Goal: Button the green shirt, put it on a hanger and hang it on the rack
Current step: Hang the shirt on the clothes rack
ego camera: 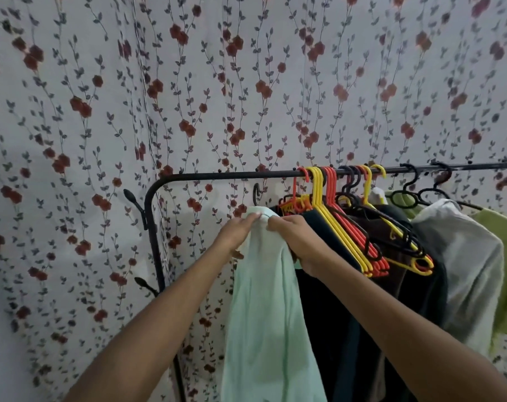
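Okay, L hand (237, 234) & R hand (293, 240) both pinch the mint-green shirt (263, 309) at its collar, just below the rack rail (217, 175), w/ black hanger hook (256, 194) not on yet: miss the rail and it could drop, or snag the bunched hangers (343, 240) beside it.

One black metal rack (217, 176), one pale mint-green fabric shirt (263, 300), one left hand (237, 233), one right hand (295, 237), one floral curtain (130, 97); the bunched plastic hangers (351, 242) defy counting.
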